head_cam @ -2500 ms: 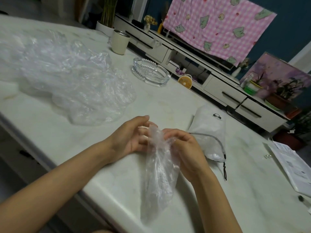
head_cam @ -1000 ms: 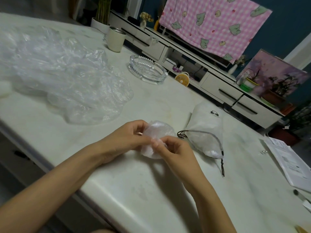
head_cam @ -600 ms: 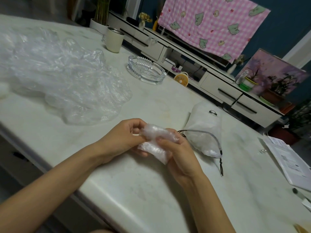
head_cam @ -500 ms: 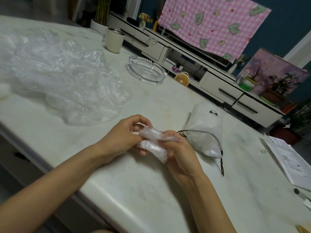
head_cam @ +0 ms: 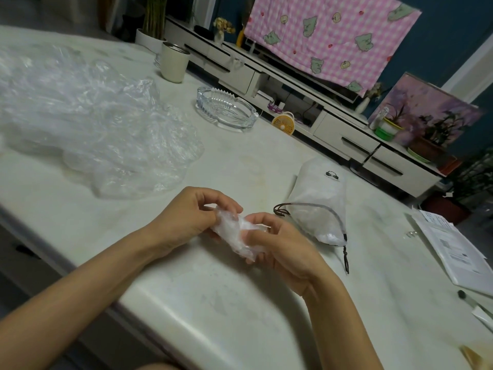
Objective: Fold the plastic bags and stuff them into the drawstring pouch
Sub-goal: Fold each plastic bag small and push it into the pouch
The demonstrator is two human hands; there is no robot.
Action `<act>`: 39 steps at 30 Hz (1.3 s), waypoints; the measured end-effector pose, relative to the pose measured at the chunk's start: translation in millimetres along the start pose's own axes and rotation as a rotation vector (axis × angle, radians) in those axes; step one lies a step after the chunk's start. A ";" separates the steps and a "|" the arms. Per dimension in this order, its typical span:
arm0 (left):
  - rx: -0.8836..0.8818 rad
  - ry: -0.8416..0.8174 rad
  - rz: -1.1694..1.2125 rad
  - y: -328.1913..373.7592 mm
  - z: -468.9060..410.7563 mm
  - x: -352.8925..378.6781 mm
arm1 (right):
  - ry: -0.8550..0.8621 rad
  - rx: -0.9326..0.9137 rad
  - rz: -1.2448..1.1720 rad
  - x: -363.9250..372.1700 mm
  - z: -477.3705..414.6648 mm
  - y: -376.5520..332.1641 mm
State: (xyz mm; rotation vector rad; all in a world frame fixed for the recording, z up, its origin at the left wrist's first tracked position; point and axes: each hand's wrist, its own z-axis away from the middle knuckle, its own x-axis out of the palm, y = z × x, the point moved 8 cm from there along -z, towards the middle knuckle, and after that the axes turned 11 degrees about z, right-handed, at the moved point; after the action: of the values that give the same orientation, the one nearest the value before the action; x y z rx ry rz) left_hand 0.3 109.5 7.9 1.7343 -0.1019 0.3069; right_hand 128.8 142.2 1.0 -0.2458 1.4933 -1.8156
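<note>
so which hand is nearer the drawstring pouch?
Right. The right hand sits just beside the drawstring pouch, near its corded mouth; the left hand is farther off, beyond the folded plastic bag both hold.

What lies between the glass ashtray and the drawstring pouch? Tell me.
Nothing. The head view shows only bare tabletop between the glass ashtray and the drawstring pouch; the yellow fan sits beyond the table's edge.

A glass ashtray (head_cam: 226, 109) and cream cup (head_cam: 174, 62) stand on the pale table (head_cam: 213, 303), papers (head_cam: 450, 249) near its right edge.
</note>
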 end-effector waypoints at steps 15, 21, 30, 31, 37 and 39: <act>0.051 0.033 -0.031 -1.9 -2.2 -3.9 | 0.140 -0.121 0.181 -8.8 -1.6 -8.1; 0.067 0.063 -0.009 1.3 -0.9 -9.6 | 0.119 -0.160 0.324 -12.4 3.7 -10.5; 0.058 0.008 -0.024 2.0 0.3 -1.4 | 0.044 -0.173 0.378 -9.4 3.7 -8.6; 0.055 0.030 -0.022 1.9 -0.2 -2.9 | 0.023 -0.189 0.377 -7.0 4.7 -9.0; -0.067 0.059 0.015 -6.3 -0.2 -0.5 | 0.090 -0.269 0.106 -4.9 3.9 -19.1; -0.130 0.043 0.032 -13.5 -1.8 0.4 | 0.155 -0.267 0.043 -6.1 1.4 -17.4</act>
State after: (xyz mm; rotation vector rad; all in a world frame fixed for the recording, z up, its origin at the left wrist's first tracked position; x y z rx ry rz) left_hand 3.7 113.9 -4.6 1.5977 -0.1164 0.3535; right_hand 126.5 145.6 19.0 -0.2047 1.8373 -1.6303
